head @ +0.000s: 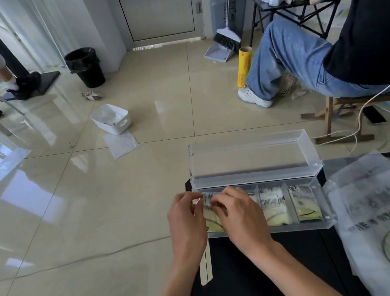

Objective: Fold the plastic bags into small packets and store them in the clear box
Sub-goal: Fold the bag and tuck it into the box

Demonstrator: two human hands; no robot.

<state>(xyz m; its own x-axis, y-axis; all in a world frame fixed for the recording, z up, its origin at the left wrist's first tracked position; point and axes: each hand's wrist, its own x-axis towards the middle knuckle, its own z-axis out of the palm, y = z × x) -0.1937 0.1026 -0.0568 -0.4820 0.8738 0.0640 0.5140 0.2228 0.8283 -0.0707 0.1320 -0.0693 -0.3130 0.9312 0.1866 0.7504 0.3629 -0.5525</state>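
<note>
Folded packet (210, 212): sits at the leftmost compartment of the clear box (327, 207), printed end up, yellow part towards us. We cannot tell whether it is fully seated.

Left hand (187, 224): at the box's left end, fingers (188, 197) curled and pinching the packet's upper left edge.

Right hand (241, 214): over the next divider, fingers (220, 204) bent and closed on the packet's top from the right. Both hands touch the packet.

Clear box: lies along the far edge of the black bench (269, 275), its lid (253, 157) swung open away from us. To the right of the hands we count two filled compartments, a second packet (274, 208) and a third packet (306, 205), each lying in its own slot.

Flat plastic bags (387, 221): unfolded, with a yellow smiley print, spread on the bench just right of the box and touching its right end.

Surroundings: tiled floor (97, 211); a white bin (111, 118) well apart on it, a black waste bin (85, 66) farther back, a yellow roll (243, 65) standing near a seated person (359, 24).
</note>
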